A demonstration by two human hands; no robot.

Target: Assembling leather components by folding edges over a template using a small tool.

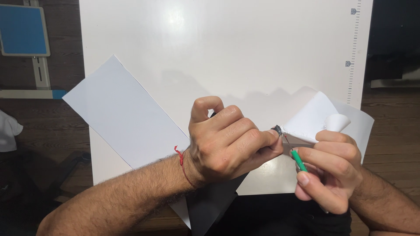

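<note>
My left hand (pixel 227 140) is closed around a small dark object (pixel 277 129), pinched at the fingertips; most of it is hidden. A red thread circles that wrist. My right hand (pixel 330 168) grips a small green-handled tool (pixel 299 161) whose thin metal tip points up at the dark object. The same hand also holds curled white paper (pixel 317 116), whose edge meets the dark object. Both hands hover over the near edge of a white table (pixel 227 48).
A long white sheet (pixel 124 116) lies diagonally across the table's left edge, its dark underside (pixel 212 207) showing near my left forearm. A ruler scale (pixel 353 52) runs along the table's right edge. A blue panel on a stand (pixel 22 29) sits over the wooden floor at left.
</note>
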